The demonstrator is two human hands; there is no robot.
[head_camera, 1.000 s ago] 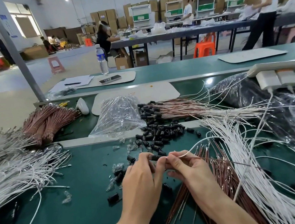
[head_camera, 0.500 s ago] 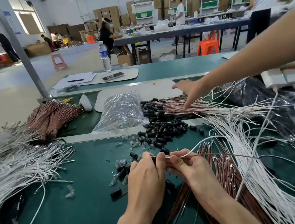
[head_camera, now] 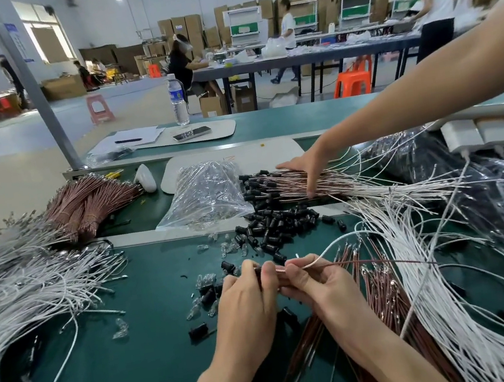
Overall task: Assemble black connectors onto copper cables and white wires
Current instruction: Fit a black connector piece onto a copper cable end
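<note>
Item 1. Left hand (head_camera: 247,301): back upward, near the middle of the table's near edge, fingers curled, thumb and forefinger pinching a black connector (head_camera: 258,272), a short dark cylinder.

Item 2. Right hand (head_camera: 319,288): touching the left at the fingertips, fingers curled, thumb and forefinger pinching the ends of a white wire (head_camera: 333,245) and a copper cable (head_camera: 383,261) just beside the connector. The wire arcs up and rightward; the thin, stiff cable runs straight toward the right edge.

Item 3. Loose black connectors (head_camera: 281,222): a matte heap at mid-table, just beyond the hands.

Item 4. Assembled bundle (head_camera: 340,181): copper and white strands capped in black, lying beyond the heap. Another person's hand (head_camera: 305,167) rests on it, fingers spread, arm reaching in from the right.

Item 5. Clear plastic bag (head_camera: 208,190): crinkled and glossy, left of the bundle.

Item 6. Copper cable stock (head_camera: 385,295): a fan under the right wrist; tied bunches (head_camera: 90,203) toward the far left corner.

Item 7. White wire stock: tangled sheaves along the left edge (head_camera: 24,287) and the right edge (head_camera: 437,294).

Item 8. Green table mat (head_camera: 123,370): smooth, bare toward the near left, save for small clear parts (head_camera: 119,327).
</note>
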